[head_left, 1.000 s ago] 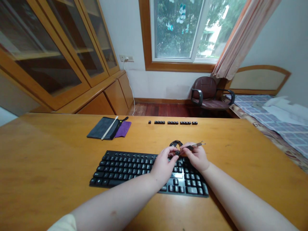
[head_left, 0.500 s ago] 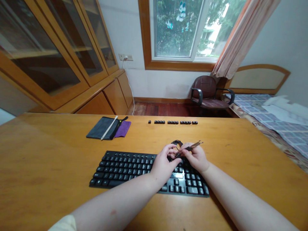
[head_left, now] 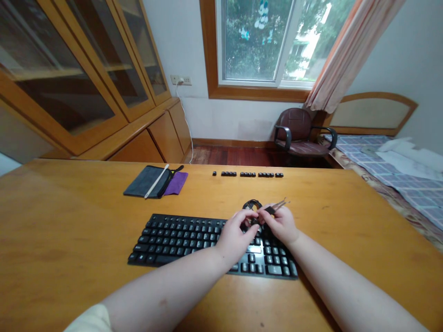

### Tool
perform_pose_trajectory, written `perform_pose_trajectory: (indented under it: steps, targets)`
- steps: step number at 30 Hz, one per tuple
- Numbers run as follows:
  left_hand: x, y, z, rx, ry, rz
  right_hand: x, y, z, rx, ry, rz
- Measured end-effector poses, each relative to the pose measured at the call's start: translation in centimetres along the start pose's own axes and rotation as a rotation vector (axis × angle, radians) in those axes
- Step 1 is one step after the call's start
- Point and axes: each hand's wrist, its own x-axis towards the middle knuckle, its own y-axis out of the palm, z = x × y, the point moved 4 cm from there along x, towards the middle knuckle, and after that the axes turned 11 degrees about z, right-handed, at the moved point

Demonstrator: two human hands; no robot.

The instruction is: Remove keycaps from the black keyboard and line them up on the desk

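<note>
A black keyboard (head_left: 180, 237) lies on the wooden desk, with bare spots among its keys toward the right. My right hand (head_left: 282, 225) is closed around the dark handle of a wire keycap puller (head_left: 272, 210), whose thin prongs stick out to the upper right. Close against it, my left hand (head_left: 237, 233) is curled over the keyboard's right half. Between its thumb and fingers shows a small black piece that looks like a keycap (head_left: 255, 222), partly hidden. Behind the hands lies a coiled black cable (head_left: 249, 203).
Loose black keycaps (head_left: 248, 174) stand in a row of small groups along the desk's far edge. Left of them lie a grey zip pouch (head_left: 143, 181), a pale stick (head_left: 156, 182) and a purple cloth (head_left: 176, 183). A chair (head_left: 299, 131) stands beyond the desk.
The puller has turned a little in my right hand, and its dark handle shows more. My left thumb and fingers have shifted slightly beside it.
</note>
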Motion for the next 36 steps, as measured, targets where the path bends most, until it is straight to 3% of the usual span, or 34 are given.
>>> perform_pose_trajectory:
  steps: [7, 11, 14, 18, 20, 31, 34, 36]
  targets:
    - [0.4, -0.4, 0.9, -0.116, 0.017, -0.074, -0.3, -0.4, -0.8, 0.01, 0.043, -0.146]
    - [0.7, -0.2, 1.6, -0.324, -0.049, -0.11, -0.2, -0.7, -0.4, 0.049, -0.044, -0.207]
    - [0.8, 0.0, 1.8, -0.474, -0.099, -0.114, 0.0, -0.2, -0.1, -0.025, -0.055, -0.101]
    - [0.8, 0.1, 1.6, -0.525, -0.114, -0.1, 0.1, 1.0, -0.2, -0.132, -0.049, 0.169]
    - [0.8, 0.2, 1.5, -0.544, -0.1, -0.07, 0.0, 1.4, -0.4, -0.15, -0.052, 0.218]
    - [0.6, 0.5, 2.2, -0.479, -0.072, -0.059, 0.2, 1.6, -0.3, -0.153, -0.052, 0.217]
    - [0.6, 0.3, 2.5, -0.419, -0.089, -0.095, 0.4, 1.9, -0.2, -0.142, 0.011, 0.215]
    - [0.6, 0.2, 2.6, -0.395, -0.117, -0.109, 0.7, 1.6, -0.6, -0.106, 0.106, 0.14]
